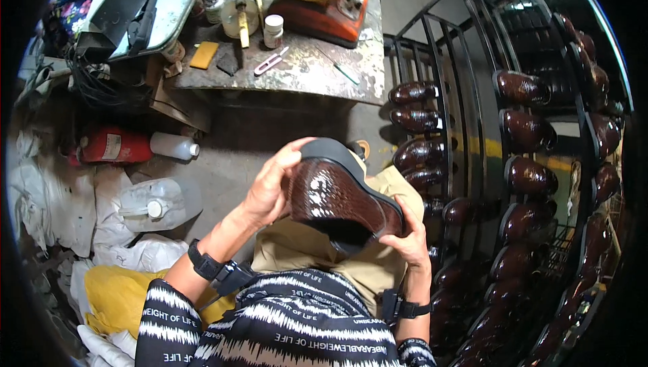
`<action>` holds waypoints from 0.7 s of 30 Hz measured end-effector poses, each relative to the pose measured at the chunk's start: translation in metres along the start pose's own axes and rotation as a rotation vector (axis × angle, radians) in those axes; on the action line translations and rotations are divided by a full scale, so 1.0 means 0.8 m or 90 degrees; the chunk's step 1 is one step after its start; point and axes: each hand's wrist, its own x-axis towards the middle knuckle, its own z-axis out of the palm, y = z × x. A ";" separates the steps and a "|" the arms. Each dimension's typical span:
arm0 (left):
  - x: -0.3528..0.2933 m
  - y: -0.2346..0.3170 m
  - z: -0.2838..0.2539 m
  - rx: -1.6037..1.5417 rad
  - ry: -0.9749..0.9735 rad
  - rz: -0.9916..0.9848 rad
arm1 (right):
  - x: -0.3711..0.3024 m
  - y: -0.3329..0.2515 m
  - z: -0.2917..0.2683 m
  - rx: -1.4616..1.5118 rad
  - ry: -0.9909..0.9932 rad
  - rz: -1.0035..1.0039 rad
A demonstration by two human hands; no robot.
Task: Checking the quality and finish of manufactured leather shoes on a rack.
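A glossy dark brown shoe (331,191) with a scaly textured upper and a black sole is held tilted over my lap. My left hand (270,181) grips its toe end, thumb along the sole edge. At the other end, my right hand (408,232) has its fingers around the heel and the rim of the opening. The dark opening of the shoe faces down toward me.
Ahead stands a worn workbench (297,76) with an orange machine (324,12), a white bottle (273,31) and a brush (243,22). To the right, a metal rack (442,83) holds several brown shoes. A plastic jug (162,201) and red container (111,146) lie left.
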 end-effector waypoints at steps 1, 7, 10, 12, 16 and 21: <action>-0.003 0.004 0.010 0.019 -0.004 0.002 | -0.002 0.005 -0.004 0.018 0.001 0.005; -0.009 0.007 0.020 0.135 -0.022 0.006 | -0.012 0.010 -0.008 0.110 0.020 0.027; -0.010 0.006 0.021 0.153 -0.020 0.011 | -0.013 0.010 -0.009 0.133 0.021 0.029; -0.010 0.008 0.016 0.205 0.028 0.011 | -0.010 0.005 -0.009 0.106 -0.028 0.029; -0.001 0.007 -0.024 0.194 0.148 -0.157 | -0.011 -0.026 0.007 0.376 -0.077 0.067; -0.002 -0.009 -0.036 0.045 0.214 -0.157 | -0.010 -0.047 0.021 0.424 -0.128 0.119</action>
